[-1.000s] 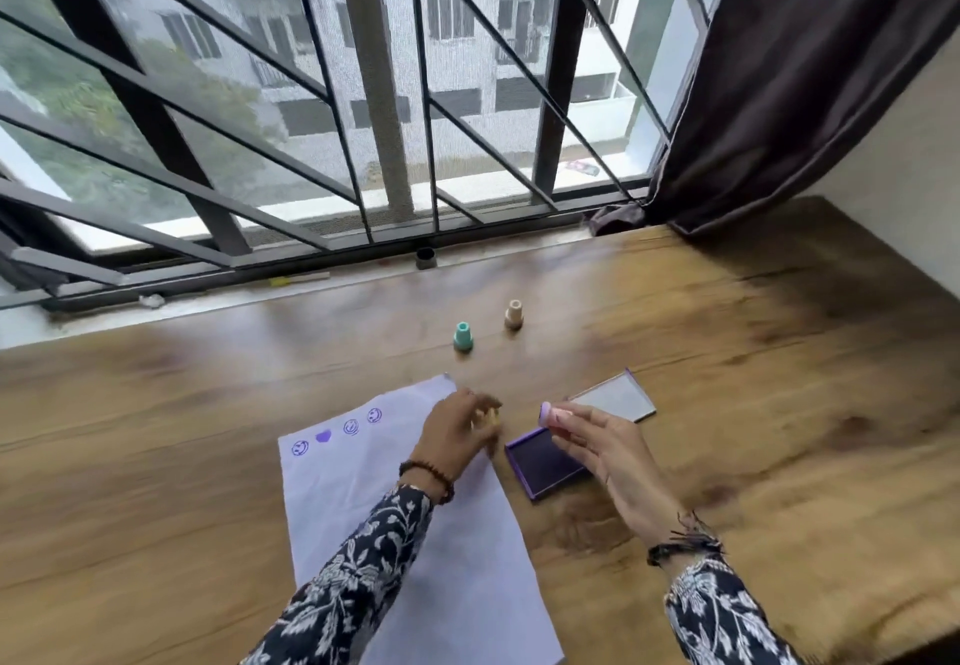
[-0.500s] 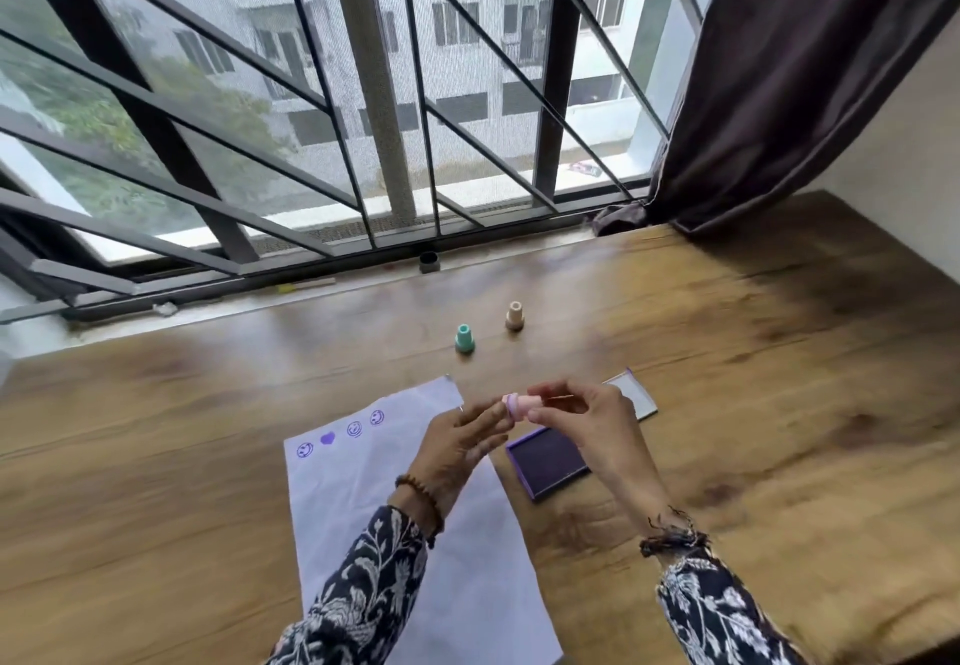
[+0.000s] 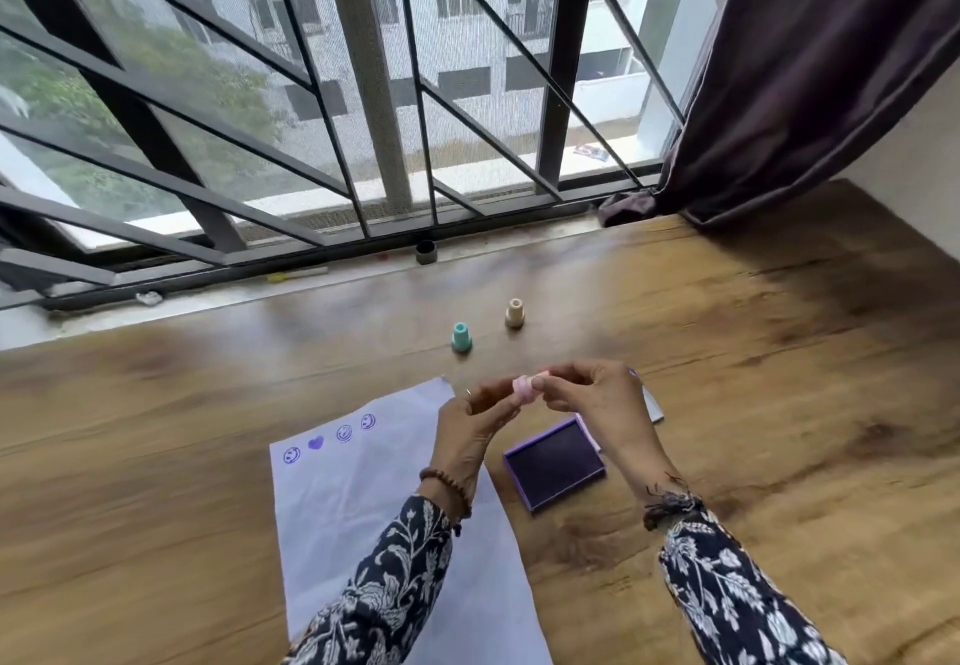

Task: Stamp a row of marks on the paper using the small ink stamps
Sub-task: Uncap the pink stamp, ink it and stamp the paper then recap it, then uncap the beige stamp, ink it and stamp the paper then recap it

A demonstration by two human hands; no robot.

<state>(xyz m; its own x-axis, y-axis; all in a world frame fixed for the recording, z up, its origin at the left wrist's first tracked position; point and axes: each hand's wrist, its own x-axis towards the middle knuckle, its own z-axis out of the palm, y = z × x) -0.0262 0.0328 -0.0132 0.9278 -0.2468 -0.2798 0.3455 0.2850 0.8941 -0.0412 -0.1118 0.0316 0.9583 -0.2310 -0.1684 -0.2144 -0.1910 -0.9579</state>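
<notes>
pink stamp (image 3: 523, 390), purple ink pad (image 3: 554, 467), floral sleeves (image 3: 727, 591)

Ink pad lid (image 3: 652, 404) mostly hidden by right hand (image 3: 597, 399).

Daylight is pouring through the barred window (image 3: 363, 92) onto the wooden table (image 3: 779, 378), a dark curtain (image 3: 831, 66) is hanging right, beside a pale wall (image 3: 924, 155).

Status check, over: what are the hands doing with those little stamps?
Both hands, left and right, hold pink stamp above table. Four marks on paper. Ink pad open. Nothing in the way.
</notes>
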